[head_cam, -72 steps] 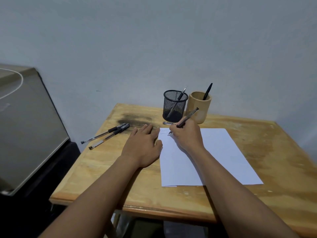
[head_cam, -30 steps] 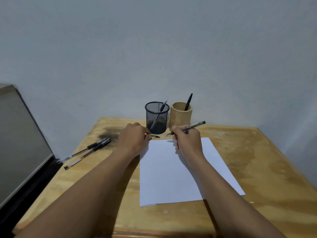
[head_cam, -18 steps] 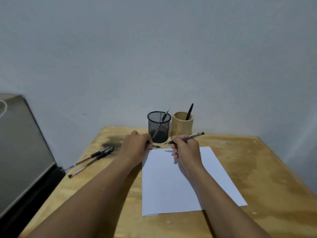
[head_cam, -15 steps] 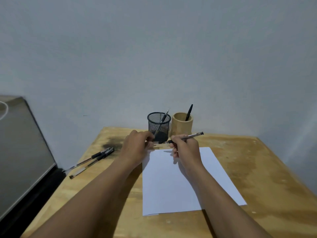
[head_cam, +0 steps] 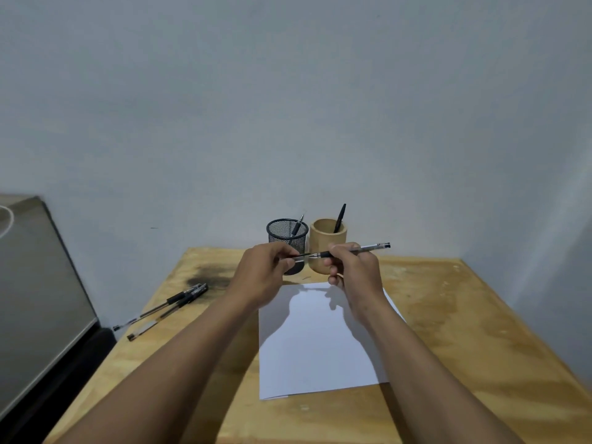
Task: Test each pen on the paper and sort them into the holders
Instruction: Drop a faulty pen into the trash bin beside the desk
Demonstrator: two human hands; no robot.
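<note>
Pen with a clear barrel and black grip (head_cam: 368, 248) held level in two raised hands

The right hand (head_cam: 354, 272) pinches the pen at its black grip between thumb and curled fingers. The back of the hand faces the camera and the wrist is lifted off the light wooden table (head_cam: 464, 331). The left hand (head_cam: 264, 277), lifted the same way, pinches a small dark pen cap (head_cam: 298, 257) in its fingertips. The cap sits right at the pen's tip, but whether the tip is inside it cannot be told. The pen's long axis runs almost parallel to the table's far edge, with the tip pointing left and the rear end to the right, slightly higher.

One sheet of white paper (head_cam: 314, 347) lies below the hands, reaching from close to the near edge toward the far edge. Two holders stand just beside each other at the middle of the far edge: a black wire-mesh cup (head_cam: 282, 237) on the left and a tan wooden cup (head_cam: 320, 241) on the right. The mesh cup holds one dark pen (head_cam: 297, 227) and the wooden cup one black pen (head_cam: 340, 216), both leaning right. Two more black-capped pens (head_cam: 179, 298) lie side by side near the left edge, set diagonally, with their far ends at a dark stain (head_cam: 208, 274). That makes five pens in all.

A grey panel (head_cam: 38, 283) stands off the left edge.
</note>
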